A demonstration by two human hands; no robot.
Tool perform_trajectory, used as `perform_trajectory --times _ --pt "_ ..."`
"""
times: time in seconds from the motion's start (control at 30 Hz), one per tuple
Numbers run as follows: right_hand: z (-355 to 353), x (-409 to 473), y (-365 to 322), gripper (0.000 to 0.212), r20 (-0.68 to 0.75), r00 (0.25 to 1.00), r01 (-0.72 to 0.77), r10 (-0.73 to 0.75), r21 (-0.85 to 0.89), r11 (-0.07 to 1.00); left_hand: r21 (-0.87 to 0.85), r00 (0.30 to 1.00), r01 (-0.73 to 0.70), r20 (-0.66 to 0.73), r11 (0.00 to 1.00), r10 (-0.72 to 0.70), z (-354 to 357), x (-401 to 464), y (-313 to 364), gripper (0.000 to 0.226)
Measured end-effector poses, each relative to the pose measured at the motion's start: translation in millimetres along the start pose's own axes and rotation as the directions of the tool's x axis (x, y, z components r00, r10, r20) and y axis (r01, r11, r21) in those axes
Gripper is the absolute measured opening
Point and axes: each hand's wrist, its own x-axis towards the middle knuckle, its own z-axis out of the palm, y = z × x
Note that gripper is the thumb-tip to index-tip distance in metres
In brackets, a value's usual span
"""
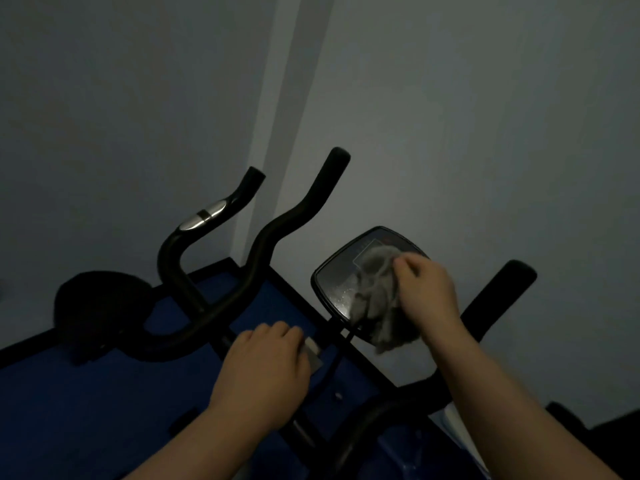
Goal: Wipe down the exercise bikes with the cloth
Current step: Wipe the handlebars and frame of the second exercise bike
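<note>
The room is dim. A black exercise bike's console (337, 275) tilts toward me at centre right, with a dusty screen. My right hand (427, 292) grips a crumpled grey cloth (377, 296) and presses it on the console's right half. My left hand (266, 368) is curled over the bike's handlebar near a silver sensor plate (313, 353). The bike's right handlebar end (498, 296) pokes up behind my right wrist. A second bike's black handlebars (277, 233) rise at centre left, one with a chrome grip sensor (204, 219).
Grey walls meet at a corner (277, 133) behind the bikes. A blue floor mat with a black border (86, 393) lies below. A dark rounded seat (100, 306) sits at the left. A dark object (588, 427) stands at the lower right.
</note>
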Motion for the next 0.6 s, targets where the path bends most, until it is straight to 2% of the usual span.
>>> perform_trajectory --times 0.07,0.1,0.17,0.2,0.27,0.37,0.43,0.5,0.53,0.6 --pt "12.7 18.4 -0.8 0.022 -0.157 0.984 0.072 -0.079 -0.048 0.996 -0.012 1.0 0.008 -0.001 1.0 -0.008 0.7 -0.9 -1.9 0.022" --pt "24.8 25.5 -2.2 0.023 -0.153 0.983 0.094 -0.098 -0.034 0.995 -0.023 1.0 0.008 -0.006 1.0 -0.008 0.8 -1.6 -2.5 0.022" --pt "53.6 32.9 0.2 0.035 -0.007 0.988 0.153 -0.156 -0.155 0.976 -0.042 1.0 0.002 -0.009 0.999 -0.002 1.6 -2.1 -3.4 0.023" --pt "67.1 33.1 2.0 0.044 0.074 0.981 0.192 -0.178 -0.29 0.938 -0.053 1.0 0.001 -0.009 0.999 -0.001 2.1 -2.5 -4.0 0.024" --pt "84.2 31.5 6.0 0.054 0.142 0.958 0.285 -0.247 -0.487 0.825 -0.058 1.0 -0.003 -0.007 0.998 0.002 1.8 -3.0 -5.9 0.024" --pt "88.1 8.6 7.7 0.062 0.324 0.894 0.445 -0.31 -0.546 0.71 -0.064 1.0 -0.016 0.017 0.998 0.017 1.4 -4.4 -7.5 0.023" --pt "83.0 -10.7 18.7 0.068 0.474 0.837 0.526 -0.273 -0.558 0.642 -0.058 0.999 -0.028 0.034 0.998 0.03 1.4 -5.1 -8.3 0.024" --pt "66.3 -18.1 31.1 0.072 0.544 0.823 0.527 -0.161 -0.627 0.574 -0.055 0.998 -0.036 0.05 0.998 0.038 0.9 -5.7 -9.2 0.026" --pt "55.3 -16.9 37.1 0.073 0.533 0.841 0.488 -0.091 -0.674 0.554 -0.058 0.998 -0.036 0.058 0.998 0.039 0.1 -6.0 -8.8 0.027" --pt "35.6 -2.0 47.1 0.073 0.416 0.91 0.342 0.011 -0.763 0.548 -0.054 0.997 -0.031 0.069 0.998 0.035 -1.4 -5.6 -7.0 0.029"
